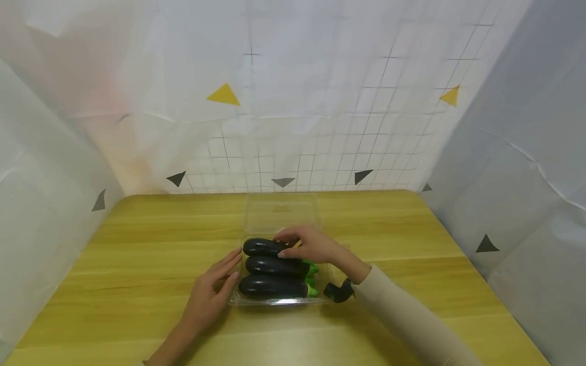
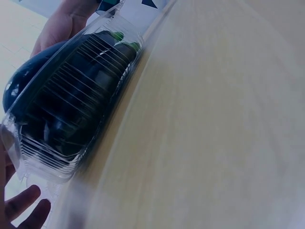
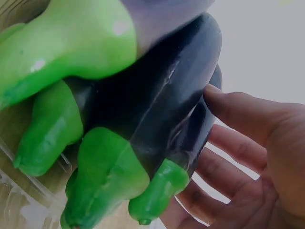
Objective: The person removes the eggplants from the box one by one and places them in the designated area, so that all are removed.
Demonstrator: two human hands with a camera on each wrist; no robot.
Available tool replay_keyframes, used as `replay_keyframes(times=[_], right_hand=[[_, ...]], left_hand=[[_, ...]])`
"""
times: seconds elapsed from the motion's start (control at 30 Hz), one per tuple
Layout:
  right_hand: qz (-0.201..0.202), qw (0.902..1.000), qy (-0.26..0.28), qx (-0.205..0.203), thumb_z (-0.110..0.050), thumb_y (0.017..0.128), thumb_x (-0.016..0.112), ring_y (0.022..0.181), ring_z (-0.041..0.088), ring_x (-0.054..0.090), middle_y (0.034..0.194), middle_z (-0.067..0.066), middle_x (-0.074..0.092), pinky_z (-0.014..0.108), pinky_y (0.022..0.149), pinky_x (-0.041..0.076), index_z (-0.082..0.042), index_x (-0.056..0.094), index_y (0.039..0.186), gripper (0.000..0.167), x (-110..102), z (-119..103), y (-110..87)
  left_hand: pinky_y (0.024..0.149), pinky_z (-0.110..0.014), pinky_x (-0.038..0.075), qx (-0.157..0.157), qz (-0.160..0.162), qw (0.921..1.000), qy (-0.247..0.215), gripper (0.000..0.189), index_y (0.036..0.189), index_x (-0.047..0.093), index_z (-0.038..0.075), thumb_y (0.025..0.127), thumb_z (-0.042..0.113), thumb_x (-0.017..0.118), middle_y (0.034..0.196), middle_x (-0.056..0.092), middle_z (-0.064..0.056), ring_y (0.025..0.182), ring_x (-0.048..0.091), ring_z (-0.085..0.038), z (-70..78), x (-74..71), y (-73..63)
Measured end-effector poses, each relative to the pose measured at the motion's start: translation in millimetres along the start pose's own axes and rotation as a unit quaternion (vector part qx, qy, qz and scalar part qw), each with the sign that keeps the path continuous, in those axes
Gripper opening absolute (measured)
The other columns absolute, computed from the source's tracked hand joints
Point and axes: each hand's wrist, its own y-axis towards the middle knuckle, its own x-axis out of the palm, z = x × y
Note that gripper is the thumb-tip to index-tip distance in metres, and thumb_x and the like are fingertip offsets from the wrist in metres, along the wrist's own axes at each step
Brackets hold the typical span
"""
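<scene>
A clear plastic box holds several dark purple eggplants with green stems, stacked side by side. My right hand grips the far eggplant, thumb on its near side and the other fingers on its far side. A middle eggplant and a near eggplant lie in front of it, stems to the right. At the box's left end rests my left hand, fingers extended and thumb apart. In the left wrist view its fingertips show close by the box's corner. Green stems fill the right wrist view.
The box's clear lid lies folded open behind it on the wooden table. A small black device sits at my right wrist. White sheeting with grid lines and triangles surrounds the table's back and sides.
</scene>
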Motion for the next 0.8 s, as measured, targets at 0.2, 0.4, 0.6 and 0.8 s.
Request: replay_keyframes(times=[0.2, 0.4, 0.6, 0.8], right_hand=[[0.014, 0.9998, -0.002, -0.014, -0.016, 0.098, 0.075, 0.109, 0.023, 0.069, 0.127, 0.011, 0.071, 0.032, 0.088, 0.059, -0.003, 0.069, 0.134, 0.039, 1.3, 5.6, 3.1], [0.029, 0.9994, 0.004, -0.016, -0.016, 0.097, 0.076, 0.104, 0.019, 0.070, 0.123, 0.008, 0.073, 0.035, 0.085, 0.059, -0.006, 0.070, 0.132, 0.037, 0.2, 8.8, 4.3], [0.036, 0.9992, 0.012, -0.008, -0.016, 0.098, 0.076, 0.105, 0.018, 0.069, 0.123, 0.005, 0.072, 0.038, 0.087, 0.059, -0.007, 0.070, 0.133, 0.037, -0.1, 9.3, 3.9], [0.048, 0.9983, 0.027, -0.020, -0.014, 0.097, 0.076, 0.111, 0.022, 0.069, 0.126, 0.008, 0.071, 0.051, 0.093, 0.058, -0.004, 0.070, 0.133, 0.038, -2.1, 8.4, 1.8]], left_hand=[[0.098, -0.023, 0.052, 0.000, 0.001, 1.0000, 0.001, 0.039, 0.140, 0.063, -0.001, 0.102, 0.002, 0.066, 0.152, 0.054, -0.007, 0.135, 0.055, -0.027, 1.6, -0.7, 0.2], [0.103, -0.022, 0.048, 0.003, 0.003, 1.0000, 0.005, 0.039, 0.141, 0.063, 0.000, 0.102, 0.003, 0.066, 0.151, 0.055, -0.008, 0.135, 0.055, -0.028, 0.3, -0.7, 1.4], [0.109, -0.022, 0.042, 0.007, 0.003, 1.0000, 0.003, 0.038, 0.140, 0.064, -0.001, 0.102, 0.002, 0.065, 0.151, 0.055, -0.009, 0.136, 0.054, -0.028, -1.5, -0.2, 0.6], [0.112, -0.023, 0.038, 0.009, 0.004, 0.9999, 0.008, 0.038, 0.139, 0.064, -0.002, 0.102, 0.002, 0.065, 0.151, 0.056, -0.008, 0.137, 0.053, -0.028, -1.7, -0.2, 0.2]])
